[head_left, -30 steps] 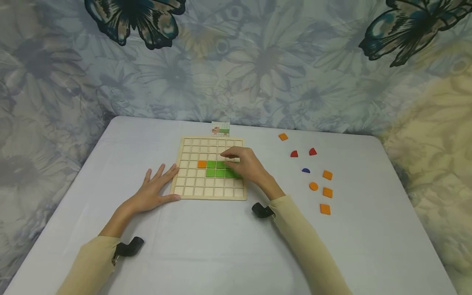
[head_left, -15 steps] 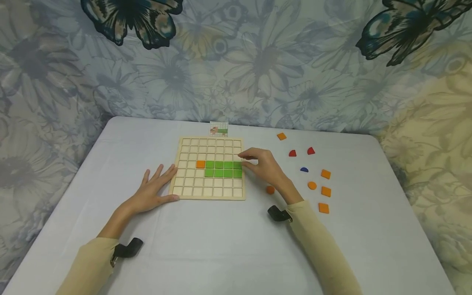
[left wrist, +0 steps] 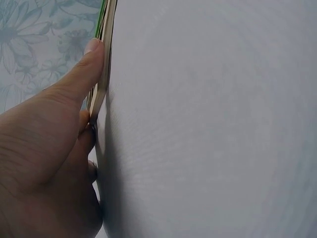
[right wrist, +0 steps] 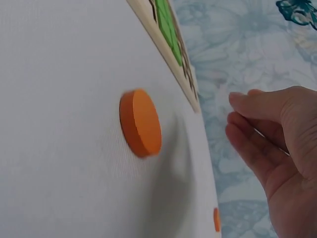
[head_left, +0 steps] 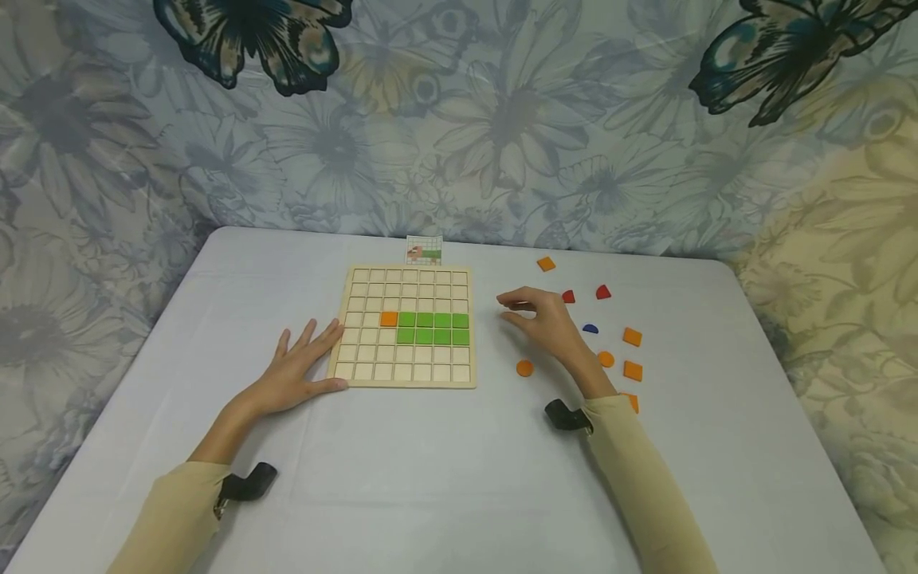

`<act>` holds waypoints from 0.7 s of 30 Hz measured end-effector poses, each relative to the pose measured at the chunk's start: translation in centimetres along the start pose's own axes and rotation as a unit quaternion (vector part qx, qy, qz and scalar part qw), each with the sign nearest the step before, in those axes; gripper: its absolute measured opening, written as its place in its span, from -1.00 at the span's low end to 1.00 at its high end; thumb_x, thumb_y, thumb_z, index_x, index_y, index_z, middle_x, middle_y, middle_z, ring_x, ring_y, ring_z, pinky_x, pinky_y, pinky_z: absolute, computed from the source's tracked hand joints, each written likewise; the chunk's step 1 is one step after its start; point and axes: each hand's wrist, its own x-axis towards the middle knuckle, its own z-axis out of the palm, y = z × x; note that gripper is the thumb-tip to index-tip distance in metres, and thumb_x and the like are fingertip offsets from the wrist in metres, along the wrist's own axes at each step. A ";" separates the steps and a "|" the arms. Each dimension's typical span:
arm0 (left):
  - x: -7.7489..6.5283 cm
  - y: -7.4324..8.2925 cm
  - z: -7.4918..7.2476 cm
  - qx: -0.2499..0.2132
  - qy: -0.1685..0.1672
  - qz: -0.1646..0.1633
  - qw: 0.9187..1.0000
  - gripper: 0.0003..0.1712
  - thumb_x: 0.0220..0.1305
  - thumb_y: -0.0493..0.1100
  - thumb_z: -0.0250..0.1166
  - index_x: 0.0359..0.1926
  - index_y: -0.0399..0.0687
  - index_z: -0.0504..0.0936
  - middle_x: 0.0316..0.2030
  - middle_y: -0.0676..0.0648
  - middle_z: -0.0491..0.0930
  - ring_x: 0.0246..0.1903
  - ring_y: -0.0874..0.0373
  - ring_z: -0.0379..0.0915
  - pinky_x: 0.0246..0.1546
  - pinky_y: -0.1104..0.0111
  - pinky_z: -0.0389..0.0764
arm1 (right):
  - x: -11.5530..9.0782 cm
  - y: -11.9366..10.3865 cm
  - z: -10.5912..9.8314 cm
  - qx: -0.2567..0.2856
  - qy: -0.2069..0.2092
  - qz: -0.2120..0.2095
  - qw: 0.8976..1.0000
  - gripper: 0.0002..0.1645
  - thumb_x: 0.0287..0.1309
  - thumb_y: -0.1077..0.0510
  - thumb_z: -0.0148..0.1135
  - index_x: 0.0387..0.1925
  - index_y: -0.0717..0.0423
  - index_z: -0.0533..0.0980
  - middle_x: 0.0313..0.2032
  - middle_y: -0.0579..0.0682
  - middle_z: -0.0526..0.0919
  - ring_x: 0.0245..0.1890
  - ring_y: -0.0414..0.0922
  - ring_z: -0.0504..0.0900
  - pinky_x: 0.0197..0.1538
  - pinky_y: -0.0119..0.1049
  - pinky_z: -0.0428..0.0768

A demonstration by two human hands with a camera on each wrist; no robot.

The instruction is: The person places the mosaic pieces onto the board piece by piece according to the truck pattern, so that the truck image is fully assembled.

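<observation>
A wooden grid board [head_left: 435, 372] lies on the white table. Several green squares [head_left: 425, 328] fill two rows at its right half, and an orange square [head_left: 388, 319] sits left of the upper row. My left hand [head_left: 290, 379] rests against the board's left edge, fingers spread; in the left wrist view its thumb [left wrist: 92, 64] touches the board's rim. Over the table right of the board is my right hand [head_left: 545, 319], thumb and index finger apart with nothing seen between them. An orange disc [head_left: 525, 368] lies below it, seen close in the right wrist view.
A small pattern card [head_left: 425, 250] stands behind the board. Right of my right hand lie two red pieces [head_left: 603, 292], a blue half-circle [head_left: 590, 328], another orange disc [head_left: 606, 359] and several orange squares [head_left: 633, 371]. A floral cloth [head_left: 459, 143] hangs behind the table.
My right hand has moved right, off the board and over the bare tablecloth, uncovering the green squares and the near orange disc. My left hand has stayed at the board's edge.
</observation>
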 end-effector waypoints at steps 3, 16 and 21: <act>0.0 0.1 0.0 -0.002 0.000 0.001 1.000 0.10 0.19 0.19 0.36 0.54 -0.09 -0.02 0.54 -0.12 -0.14 0.50 -0.22 -0.49 0.37 -0.12 -0.64 | -0.4 0.3 -0.7 0.005 0.006 0.015 1.000 -0.67 0.07 0.39 0.40 -0.07 0.31 0.64 -0.11 0.12 0.72 -0.07 0.02 0.69 0.08 -0.13 0.62; 0.1 0.2 0.1 -0.002 0.007 0.001 1.000 0.10 0.18 0.22 0.36 0.54 -0.09 0.00 0.54 -0.13 -0.12 0.50 -0.22 -0.48 0.37 -0.13 -0.63 | -2.2 2.7 -4.3 -0.006 0.027 0.015 1.000 -0.63 0.04 0.42 0.40 -0.05 0.34 0.63 -0.12 0.17 0.72 -0.08 0.10 0.69 0.05 -0.08 0.62; 0.0 0.4 0.0 -0.002 0.009 0.001 1.000 0.09 0.19 0.19 0.37 0.54 -0.11 0.01 0.53 -0.15 -0.11 0.50 -0.24 -0.45 0.37 -0.14 -0.61 | -2.8 3.5 -5.6 -0.035 0.027 0.018 0.999 -0.65 0.05 0.41 0.41 -0.06 0.32 0.64 -0.12 0.16 0.73 -0.08 0.09 0.69 0.03 -0.09 0.63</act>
